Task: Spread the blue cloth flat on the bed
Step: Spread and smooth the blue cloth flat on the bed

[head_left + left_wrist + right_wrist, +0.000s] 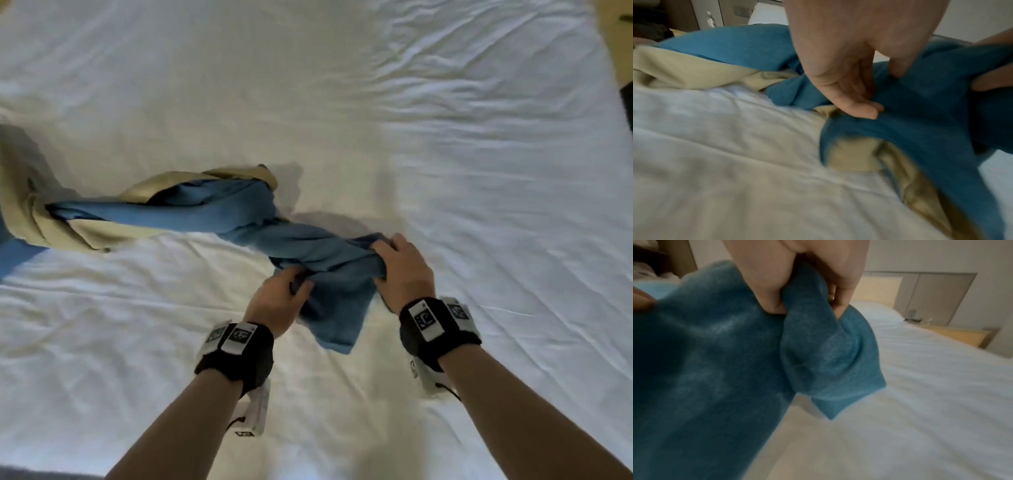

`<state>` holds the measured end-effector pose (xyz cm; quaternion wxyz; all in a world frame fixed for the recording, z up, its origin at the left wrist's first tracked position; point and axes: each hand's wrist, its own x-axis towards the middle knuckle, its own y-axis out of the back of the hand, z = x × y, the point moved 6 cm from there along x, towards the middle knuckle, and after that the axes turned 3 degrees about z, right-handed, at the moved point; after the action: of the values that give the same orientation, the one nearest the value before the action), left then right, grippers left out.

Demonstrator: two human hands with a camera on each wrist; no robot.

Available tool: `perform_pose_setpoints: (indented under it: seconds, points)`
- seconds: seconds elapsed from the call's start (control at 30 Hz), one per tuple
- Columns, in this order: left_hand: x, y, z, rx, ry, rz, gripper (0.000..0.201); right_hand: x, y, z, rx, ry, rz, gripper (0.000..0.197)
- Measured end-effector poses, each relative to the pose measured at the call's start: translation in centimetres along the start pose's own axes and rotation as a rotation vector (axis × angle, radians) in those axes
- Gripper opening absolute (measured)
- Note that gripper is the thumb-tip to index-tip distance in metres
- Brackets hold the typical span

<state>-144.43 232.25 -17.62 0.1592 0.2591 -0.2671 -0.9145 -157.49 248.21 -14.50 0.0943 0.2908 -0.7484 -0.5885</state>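
**Blue cloth snagged with the beige one**

Both hands gripped bunched folds of the blue cloth [329, 253]: left hand [281, 294] pinching, right hand [400, 267] clenched. It trailed twisted across the bed [479, 171], leftward from the hands, wound into a beige cloth [102, 233]. Pulling might have dragged the beige along. No containers stood anywhere.
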Motion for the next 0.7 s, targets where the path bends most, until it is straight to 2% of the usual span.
perform_pose_setpoints:
  seconds: [0.07,0.13,0.17,0.23,0.33,0.4,0.5,0.6,0.7]
  points:
    - [-0.4,-2.2,3.3,-0.065,-0.077,0.027,0.02,-0.3,3.4,5.7,-0.036,-0.06,0.101,0.04]
    - [-0.5,-3.2,5.0,-0.07,-0.091,0.058,0.018,-0.7,6.1,11.5,-0.056,-0.173,0.168,0.041]
    - [-0.4,-3.4,5.3,-0.063,-0.084,0.077,0.017,-1.0,6.8,14.1,-0.077,-0.25,0.15,0.044]
    - [-0.1,-3.4,5.6,-0.025,-0.078,0.112,0.018,-1.4,6.5,17.4,-0.157,-0.369,-0.006,0.061]
    - [0.8,-3.3,6.0,0.142,-0.155,0.145,0.027,-1.4,3.4,16.8,-0.155,-0.307,-0.234,0.1]
    - [1.7,-3.1,6.4,0.296,-0.226,0.198,0.044,-1.2,0.6,14.6,-0.091,-0.249,-0.335,0.111]
    - [3.5,-3.2,6.6,0.547,-0.325,0.223,0.074,-0.9,-2.9,12.9,-0.073,-0.264,-0.432,0.125]
    - [6.1,-3.6,5.7,0.752,-0.273,0.119,0.099,-0.3,-4.8,12.8,-0.143,-0.282,-0.434,0.135]
    - [8.6,-4.7,4.7,0.809,-0.189,0.017,0.106,0.2,-5.5,12.9,-0.243,-0.306,-0.342,0.134]
